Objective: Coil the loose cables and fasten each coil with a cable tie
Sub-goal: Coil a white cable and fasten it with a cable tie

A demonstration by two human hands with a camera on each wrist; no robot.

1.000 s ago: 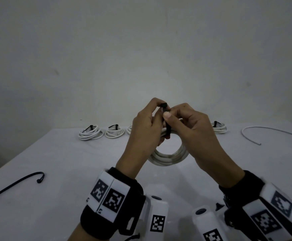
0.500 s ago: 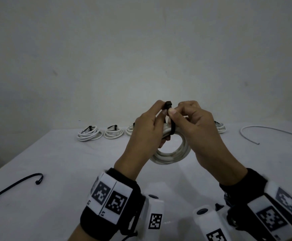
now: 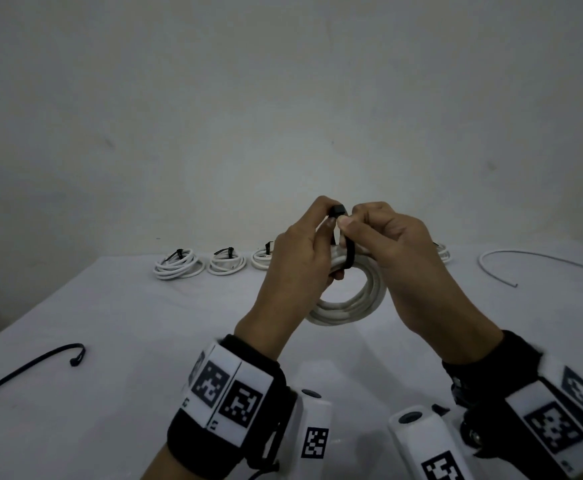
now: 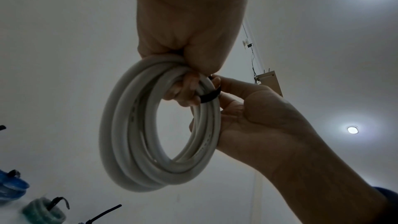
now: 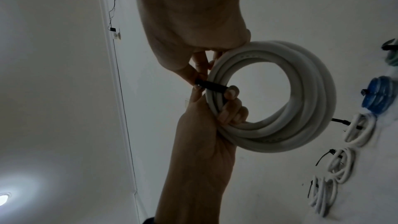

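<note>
Both hands mid-fastening: left hand gripping white coil, right hand fingers pinching black cable tie; next, cinching tight.

Plain grey-white wall behind white table; recessed ceiling light lit.
</note>
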